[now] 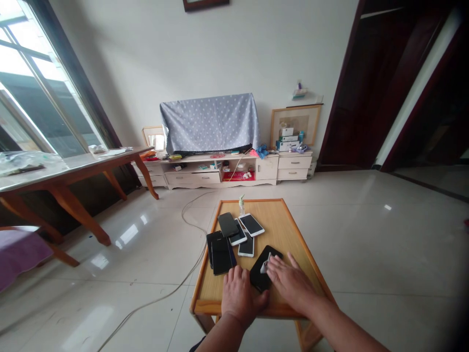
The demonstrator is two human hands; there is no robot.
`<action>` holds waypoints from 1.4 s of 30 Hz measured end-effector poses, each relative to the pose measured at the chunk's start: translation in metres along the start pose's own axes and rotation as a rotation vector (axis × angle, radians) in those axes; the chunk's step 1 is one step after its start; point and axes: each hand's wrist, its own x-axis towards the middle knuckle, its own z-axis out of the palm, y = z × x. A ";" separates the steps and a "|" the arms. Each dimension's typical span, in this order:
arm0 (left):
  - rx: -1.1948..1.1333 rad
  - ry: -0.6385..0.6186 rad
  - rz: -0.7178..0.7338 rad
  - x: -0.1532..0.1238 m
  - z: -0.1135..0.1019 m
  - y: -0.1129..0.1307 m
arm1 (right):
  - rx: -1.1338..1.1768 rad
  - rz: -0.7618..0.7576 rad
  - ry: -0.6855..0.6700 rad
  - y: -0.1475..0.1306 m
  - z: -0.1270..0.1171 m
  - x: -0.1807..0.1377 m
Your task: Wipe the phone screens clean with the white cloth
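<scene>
A black smartphone point(258, 276) lies tilted near the front of the small wooden table point(289, 234). My left hand point(239, 294) braces its near left corner, fingers curled by the side and thumb along the lower edge. Over the upper part of the screen, my right hand point(291, 282) presses a small light grey cloth point(266, 264) under its fingertips, the thumb spread away. To the left lie several other phones: a black phone point(223, 255) overlapping another dark one, a dark grey phone point(227, 225), a white phone point(252, 224) and two more white ones partly covered.
A small clear pump bottle point(242, 205) stands at the table's far edge. A cable point(183, 283) runs over the tiled floor on the left. Beyond are a low white cabinet point(266, 171), a dotted blue cloth cover point(212, 122) and a long wooden table point(73, 171).
</scene>
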 end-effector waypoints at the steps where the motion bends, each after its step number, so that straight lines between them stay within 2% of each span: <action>1: 0.004 0.005 0.002 0.000 0.000 0.000 | -0.028 0.052 0.021 0.005 -0.001 0.003; 4: 0.002 0.004 0.002 0.000 0.000 0.000 | -0.036 0.046 0.020 0.004 0.003 0.004; 9: -0.016 -0.044 -0.007 0.001 0.001 -0.002 | 0.082 -0.201 -0.070 -0.022 0.017 0.000; 11: -0.014 -0.030 -0.010 0.000 0.000 -0.001 | 0.073 -0.155 -0.048 -0.019 0.015 0.007; 15: -0.016 0.005 -0.016 -0.001 -0.003 0.002 | -0.019 0.033 0.037 -0.001 0.011 0.024; 21: -0.042 0.007 -0.009 0.000 -0.001 0.001 | 0.008 -0.098 0.018 -0.011 0.026 0.035; 26: 0.009 -0.002 -0.022 0.000 -0.002 0.003 | -0.067 0.120 0.082 0.014 0.021 0.050; 28: 0.018 -0.017 -0.030 0.000 -0.004 0.005 | -0.101 0.181 0.101 0.025 0.020 0.044; 30: 0.018 -0.027 -0.027 0.000 -0.007 0.006 | -0.114 0.165 0.092 0.024 0.022 0.031; 34: 0.011 -0.031 -0.023 0.000 -0.008 0.006 | -0.057 -0.011 0.040 -0.001 0.029 0.002; 37: 0.001 -0.038 -0.021 -0.001 -0.008 0.004 | -0.014 -0.104 -0.002 -0.010 0.026 -0.003; 42: -0.005 -0.009 -0.010 -0.003 -0.007 0.003 | -0.082 0.081 0.049 -0.001 0.012 0.003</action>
